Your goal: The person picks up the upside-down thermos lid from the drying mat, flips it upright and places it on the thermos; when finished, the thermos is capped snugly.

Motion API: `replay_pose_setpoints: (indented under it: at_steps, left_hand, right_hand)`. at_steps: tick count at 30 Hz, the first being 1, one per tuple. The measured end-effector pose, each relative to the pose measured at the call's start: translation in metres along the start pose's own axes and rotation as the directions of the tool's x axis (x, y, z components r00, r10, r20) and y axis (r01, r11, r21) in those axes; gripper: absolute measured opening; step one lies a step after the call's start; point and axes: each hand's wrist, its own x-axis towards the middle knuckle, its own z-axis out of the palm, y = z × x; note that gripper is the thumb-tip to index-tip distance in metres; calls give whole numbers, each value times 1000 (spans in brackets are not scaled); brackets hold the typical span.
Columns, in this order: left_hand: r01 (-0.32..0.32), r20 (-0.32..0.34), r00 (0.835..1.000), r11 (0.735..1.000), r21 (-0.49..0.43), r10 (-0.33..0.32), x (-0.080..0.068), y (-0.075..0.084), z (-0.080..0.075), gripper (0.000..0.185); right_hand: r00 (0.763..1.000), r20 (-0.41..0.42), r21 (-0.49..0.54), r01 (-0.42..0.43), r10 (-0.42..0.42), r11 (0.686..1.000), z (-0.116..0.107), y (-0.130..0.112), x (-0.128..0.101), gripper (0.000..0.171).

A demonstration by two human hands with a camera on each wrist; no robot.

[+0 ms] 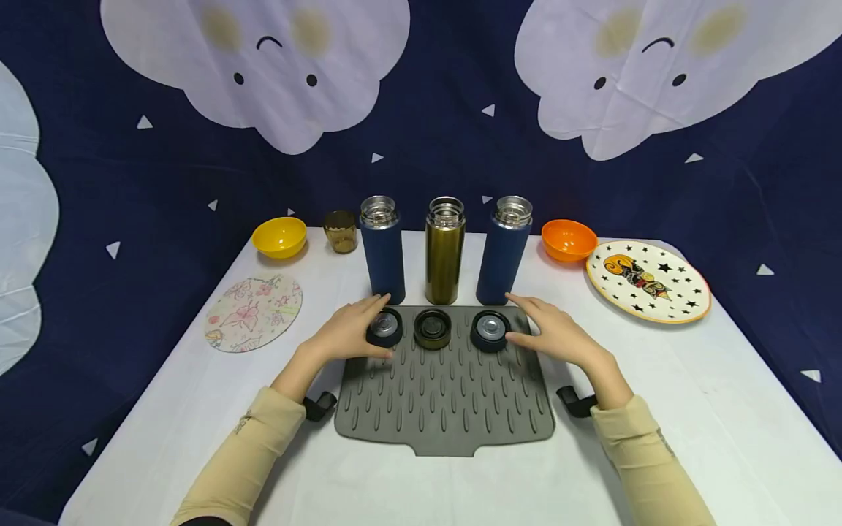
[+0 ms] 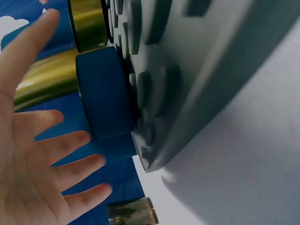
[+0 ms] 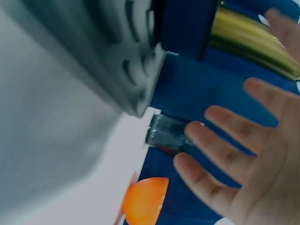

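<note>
Three lidless flasks stand in a row behind a grey ridged mat [image 1: 444,394]: a left blue flask [image 1: 384,259], a gold flask [image 1: 444,259] and a right blue flask [image 1: 503,259]. Along the mat's far edge lie their screw lids, inner sides up: a left blue lid [image 2: 105,93], a gold-rimmed lid [image 1: 432,330] and a right blue lid [image 3: 185,26]. My left hand [image 1: 349,330] hovers beside the left lid with fingers spread and holds nothing. Fingers apart and holding nothing, my right hand [image 1: 555,332] is by the right lid, near the right flask's base.
On the left are a yellow bowl [image 1: 279,238], a brown glass [image 1: 340,232] and a round patterned mat [image 1: 255,314]. An orange bowl [image 1: 569,239] and a star-patterned plate [image 1: 647,283] occupy the right. A translucent dark cup [image 3: 166,133] shows in the right wrist view.
</note>
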Motion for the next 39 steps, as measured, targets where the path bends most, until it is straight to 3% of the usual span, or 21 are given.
replay_pose_setpoints:
  at_steps: [8,15,24,31,36,39]
  left_hand:
    - [74,55,996,994,-81,-69,12,-11,3,94]
    - [46,42,998,996,-80,-43,13,-14,4,77]
    - [82,-57,994,987,-140,-91,11,-6,0,73]
    - [33,-164,984,968,-247,-76,9,12,-14,73]
    - [7,-217,973,956,-295,-74,7,24,-21,73]
    - [-9,-251,965,948,-317,-74,6,30,-24,73]
  right_hand:
    - [982,132,-41,-134,138,990,4,14,7,64]
    - [972,177,-73,-145,156,987,11,17,8,64]
    - [975,166,-66,-138,148,988,13,18,8,64]
    - [980,142,-95,-131,143,987,7,15,11,61]
    - [993,46,-67,-106,109,992,-5,-6,20,54]
    - [996,-5,30,-86,86,996,-10,-27,30,49]
